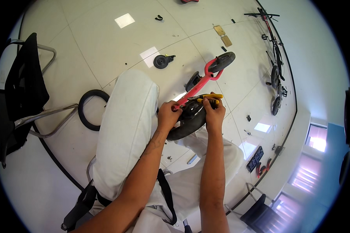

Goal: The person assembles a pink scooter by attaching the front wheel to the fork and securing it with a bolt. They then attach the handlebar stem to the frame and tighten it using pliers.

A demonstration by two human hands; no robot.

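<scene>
A small red bike frame lies across my lap, slanting away to the right. Its far end carries a small wheel in a red fork. At the near end, a black-tyred wheel sits between my knees. My left hand is closed at the frame's near end beside this wheel, fingers pinched on the red frame. My right hand grips pliers with yellow handles. Their jaws point left, close to the left fingertips and above the wheel hub. What exactly the jaws touch is too small to tell.
A loose tyre and a black round drum part lie on the tiled floor. Toolbox-like black tray and red-handled tools lie at right. Bicycles stand along the right wall; a black chair stands left.
</scene>
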